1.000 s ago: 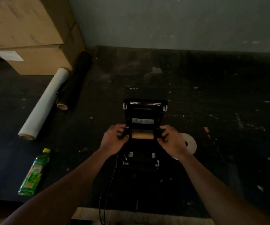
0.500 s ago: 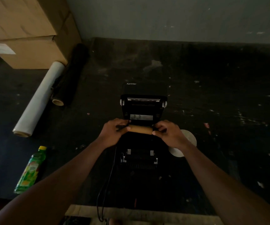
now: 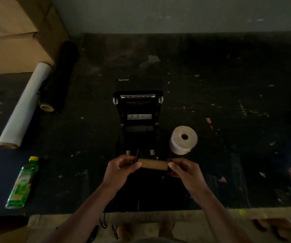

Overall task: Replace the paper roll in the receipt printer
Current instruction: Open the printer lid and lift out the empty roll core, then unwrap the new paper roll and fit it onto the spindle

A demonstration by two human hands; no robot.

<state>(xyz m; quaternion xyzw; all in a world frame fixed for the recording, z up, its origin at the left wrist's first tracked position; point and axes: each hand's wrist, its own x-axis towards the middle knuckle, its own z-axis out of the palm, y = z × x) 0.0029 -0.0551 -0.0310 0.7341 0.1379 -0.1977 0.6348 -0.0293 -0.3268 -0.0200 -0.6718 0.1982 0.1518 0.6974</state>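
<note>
The black receipt printer (image 3: pixel 138 120) sits on the dark table with its lid swung open away from me; its paper bay looks empty. I hold a bare brown cardboard core (image 3: pixel 153 163) on a black spindle just above the printer's near end. My left hand (image 3: pixel 122 168) grips the core's left end and my right hand (image 3: pixel 185 170) grips its right end. A full white paper roll (image 3: pixel 183 140) stands on the table just right of the printer, apart from both hands.
A green bottle (image 3: pixel 22 183) lies at the near left. A white film roll (image 3: pixel 24 109) and a black roll (image 3: pixel 60 76) lie at the left below stacked cardboard boxes (image 3: pixel 15 35). A black cable (image 3: pixel 103 220) hangs over the table's near edge (image 3: pixel 158 216).
Both hands lifted the brown core out of the printer's bay and drew it toward me. The white roll beside the printer, earlier partly hidden by my right hand, is now fully in sight.
</note>
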